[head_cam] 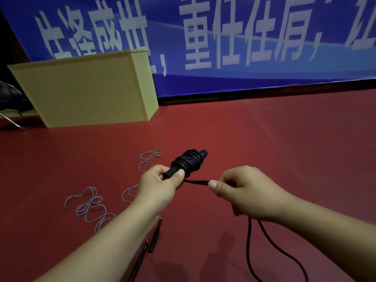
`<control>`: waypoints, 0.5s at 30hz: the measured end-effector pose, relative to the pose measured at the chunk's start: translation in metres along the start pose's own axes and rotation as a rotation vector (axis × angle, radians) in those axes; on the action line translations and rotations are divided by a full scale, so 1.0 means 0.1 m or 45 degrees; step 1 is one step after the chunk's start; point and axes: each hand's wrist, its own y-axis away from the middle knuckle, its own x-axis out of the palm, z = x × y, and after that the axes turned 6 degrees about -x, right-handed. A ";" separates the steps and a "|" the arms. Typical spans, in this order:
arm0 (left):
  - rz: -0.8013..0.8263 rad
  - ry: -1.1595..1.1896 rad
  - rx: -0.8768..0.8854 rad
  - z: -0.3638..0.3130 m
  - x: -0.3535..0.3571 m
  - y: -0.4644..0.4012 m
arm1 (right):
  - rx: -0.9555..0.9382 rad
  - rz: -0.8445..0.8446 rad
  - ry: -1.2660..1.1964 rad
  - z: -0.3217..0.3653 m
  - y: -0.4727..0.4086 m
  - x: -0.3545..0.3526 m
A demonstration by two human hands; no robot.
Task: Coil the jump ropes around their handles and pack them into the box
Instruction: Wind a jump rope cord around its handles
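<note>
Your left hand (160, 183) grips the rope-wound handle (188, 162); your right hand (242, 193) has its fingers (213, 184) pinching the black rope (198, 182) just beside it

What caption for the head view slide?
Left hand holds black handles while right hand winds black rope; grey rope lies on floor.

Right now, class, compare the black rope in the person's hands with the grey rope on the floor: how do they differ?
The black rope is thick and partly wound in tight turns round its handles; the grey rope is thin and lies in loose tangled loops. The left hand and right hand hold the black rope; nothing holds the grey rope. Both sit over the red floor.
</note>
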 end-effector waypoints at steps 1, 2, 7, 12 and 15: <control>0.003 -0.029 0.029 0.01 0.00 0.00 | 0.004 -0.026 -0.001 0.01 0.00 0.00; 0.004 -0.074 0.071 0.01 -0.01 0.00 | 0.005 -0.048 -0.002 0.02 0.00 0.00; -0.043 -0.360 0.256 -0.04 -0.01 0.05 | -0.017 -0.201 -0.046 -0.02 0.00 0.02; -0.056 -0.558 0.370 -0.08 -0.01 0.13 | -0.136 -0.335 -0.061 -0.07 0.00 0.03; 0.085 -0.687 0.471 -0.05 -0.01 0.17 | -0.189 -0.344 -0.097 -0.08 0.01 0.02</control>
